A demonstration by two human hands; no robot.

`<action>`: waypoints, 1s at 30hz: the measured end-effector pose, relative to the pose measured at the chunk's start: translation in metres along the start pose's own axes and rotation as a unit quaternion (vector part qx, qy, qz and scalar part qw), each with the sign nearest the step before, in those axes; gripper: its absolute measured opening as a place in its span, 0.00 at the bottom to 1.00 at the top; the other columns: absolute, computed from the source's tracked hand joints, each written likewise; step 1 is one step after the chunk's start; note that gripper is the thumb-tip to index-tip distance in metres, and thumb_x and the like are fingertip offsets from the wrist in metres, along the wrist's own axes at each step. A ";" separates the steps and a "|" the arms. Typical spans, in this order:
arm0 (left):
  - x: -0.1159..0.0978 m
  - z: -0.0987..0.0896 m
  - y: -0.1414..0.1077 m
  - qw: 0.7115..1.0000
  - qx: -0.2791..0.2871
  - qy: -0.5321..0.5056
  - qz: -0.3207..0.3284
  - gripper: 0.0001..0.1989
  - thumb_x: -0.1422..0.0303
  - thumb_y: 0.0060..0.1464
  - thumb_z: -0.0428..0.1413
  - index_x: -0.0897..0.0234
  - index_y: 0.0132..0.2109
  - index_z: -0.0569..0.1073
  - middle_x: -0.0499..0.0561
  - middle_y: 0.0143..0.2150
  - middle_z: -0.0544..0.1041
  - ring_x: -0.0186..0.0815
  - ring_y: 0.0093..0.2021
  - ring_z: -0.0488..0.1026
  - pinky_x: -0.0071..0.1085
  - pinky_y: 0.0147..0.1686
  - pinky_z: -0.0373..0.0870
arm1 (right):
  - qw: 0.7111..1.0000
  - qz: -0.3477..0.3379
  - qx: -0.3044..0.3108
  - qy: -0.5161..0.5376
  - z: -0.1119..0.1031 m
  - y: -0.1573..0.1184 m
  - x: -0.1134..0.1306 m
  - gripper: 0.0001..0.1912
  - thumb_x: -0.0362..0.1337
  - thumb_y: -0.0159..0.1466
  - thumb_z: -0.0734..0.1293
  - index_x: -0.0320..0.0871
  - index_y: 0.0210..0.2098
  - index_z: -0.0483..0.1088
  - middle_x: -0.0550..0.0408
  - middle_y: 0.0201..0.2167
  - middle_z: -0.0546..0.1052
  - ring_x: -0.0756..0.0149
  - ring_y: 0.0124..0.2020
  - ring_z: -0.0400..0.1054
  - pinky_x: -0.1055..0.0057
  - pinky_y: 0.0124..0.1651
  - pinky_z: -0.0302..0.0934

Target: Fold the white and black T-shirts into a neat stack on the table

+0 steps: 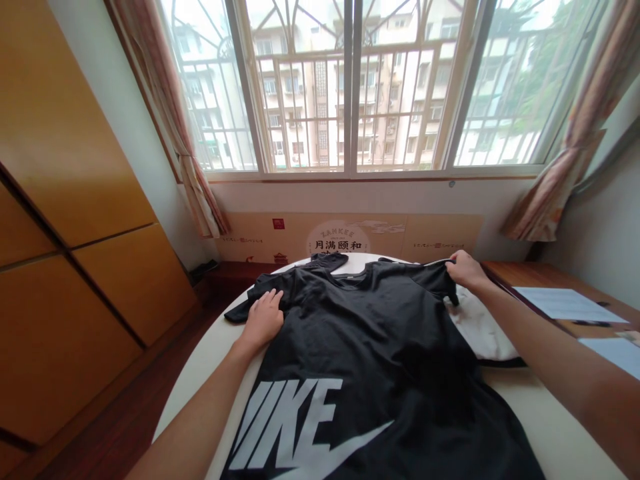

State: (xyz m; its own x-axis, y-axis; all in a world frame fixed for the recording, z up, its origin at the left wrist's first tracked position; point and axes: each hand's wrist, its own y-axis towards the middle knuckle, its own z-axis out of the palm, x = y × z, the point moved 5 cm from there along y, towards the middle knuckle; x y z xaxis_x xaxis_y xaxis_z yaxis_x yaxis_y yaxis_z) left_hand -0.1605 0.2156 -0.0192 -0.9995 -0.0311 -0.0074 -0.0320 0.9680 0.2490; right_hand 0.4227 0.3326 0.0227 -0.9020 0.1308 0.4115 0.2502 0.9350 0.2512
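A black T-shirt [380, 327] with large white lettering and a swoosh is spread over a round white table [185, 393], its collar pointing away from me. My left hand [267, 317] lies flat on the shirt near the sleeve at the left, fingers extended. At the far right, my right hand [466, 270] pinches the end of the other sleeve and lifts it a little off the table. A white garment with a dark edge [483, 330] shows partly from under the shirt on the right. More black fabric [330, 260] sticks out beyond the left shoulder.
Behind the table, a beige printed board [250, 230] leans below a barred window [350, 87]. Wooden cabinets [75, 200] stand on the left. On the right is a wooden desk [505, 273] with paper sheets [565, 303] and dark pens.
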 end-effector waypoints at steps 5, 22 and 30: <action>0.001 0.002 0.001 1.000 -0.005 0.004 0.003 0.32 0.72 0.63 0.47 0.68 0.73 0.66 0.60 0.75 0.64 0.47 0.75 0.60 0.44 0.73 0.54 | 0.998 0.002 0.026 -0.055 -0.004 0.008 0.004 0.21 0.32 0.66 0.62 0.36 0.57 0.73 0.33 0.56 0.77 0.46 0.56 0.73 0.60 0.54 0.64; 0.025 -0.019 -0.005 0.957 -0.104 -0.105 -0.252 0.35 0.58 0.65 0.52 0.83 0.69 0.63 0.79 0.66 0.69 0.64 0.65 0.69 0.53 0.61 0.67 | 0.972 -0.135 0.159 -0.111 0.086 -0.077 0.098 0.40 0.56 0.76 0.49 0.40 0.78 0.47 0.40 0.80 0.45 0.44 0.79 0.40 0.34 0.74 0.39; 0.051 -0.018 0.006 0.930 -0.098 -0.264 -0.238 0.15 0.67 0.60 0.54 0.63 0.50 0.80 0.58 0.47 0.84 0.49 0.51 0.81 0.40 0.54 0.74 | 0.973 -0.127 0.156 -0.116 0.083 -0.080 0.098 0.40 0.58 0.75 0.49 0.42 0.79 0.47 0.42 0.80 0.46 0.44 0.79 0.41 0.33 0.74 0.38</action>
State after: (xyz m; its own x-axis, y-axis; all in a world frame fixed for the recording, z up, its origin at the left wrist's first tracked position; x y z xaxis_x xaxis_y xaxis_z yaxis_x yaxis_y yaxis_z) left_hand -0.2117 0.2154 -0.0006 -0.7354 -0.2668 -0.6229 -0.5209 0.8106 0.2677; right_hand 0.2849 0.2976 -0.0297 -0.9851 -0.0796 0.1526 -0.0765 0.9967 0.0258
